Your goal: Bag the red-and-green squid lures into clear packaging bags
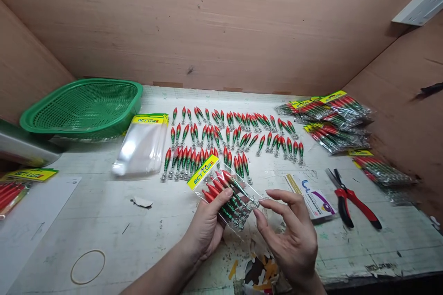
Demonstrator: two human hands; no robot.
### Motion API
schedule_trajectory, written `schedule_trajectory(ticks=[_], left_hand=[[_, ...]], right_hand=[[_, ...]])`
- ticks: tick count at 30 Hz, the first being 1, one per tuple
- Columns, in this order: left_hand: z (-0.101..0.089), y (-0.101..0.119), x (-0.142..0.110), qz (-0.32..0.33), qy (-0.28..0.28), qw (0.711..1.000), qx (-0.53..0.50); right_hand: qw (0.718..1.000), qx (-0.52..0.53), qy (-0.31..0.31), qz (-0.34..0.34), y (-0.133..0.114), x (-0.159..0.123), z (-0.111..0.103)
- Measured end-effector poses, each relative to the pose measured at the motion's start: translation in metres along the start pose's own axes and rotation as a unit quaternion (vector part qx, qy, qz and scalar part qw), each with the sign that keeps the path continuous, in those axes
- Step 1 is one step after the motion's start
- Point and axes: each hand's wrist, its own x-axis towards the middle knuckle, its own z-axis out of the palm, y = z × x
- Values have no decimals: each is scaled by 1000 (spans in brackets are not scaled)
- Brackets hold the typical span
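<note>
My left hand (207, 226) grips a clear plastic bag of squid jigs (226, 193), thumb on top and fingers beneath. The bag has a yellow header printed "BCT LURE" and holds several red and green jigs, their metal hook crowns pointing down to the right. At the bag's right edge, my right hand (290, 230) has its thumb and index fingertip close together by the hooks, pinching the plastic there; its other fingers are loosely bent. Beyond the hands, loose squid jigs (211, 136) lie in three rows on the white tabletop (104, 207).
At left are a green plastic basket (86, 124) and a stack of clear bags (141, 147). Filled bags (337, 110) are piled at right. Red-handled pliers (353, 200) lie beside a printed card packet (313, 198). A rubber band (72, 269) lies front left.
</note>
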Motion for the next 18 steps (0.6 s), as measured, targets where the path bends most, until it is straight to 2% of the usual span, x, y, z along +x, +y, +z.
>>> schedule_trajectory(ticks=[10, 18], left_hand=[[3, 1, -2, -12, 14, 1000, -8], [0, 1, 0, -14, 22, 1000, 4]], right_hand=[[999, 25, 18, 29, 1, -5, 1], [999, 8, 36, 4, -5, 0, 7]])
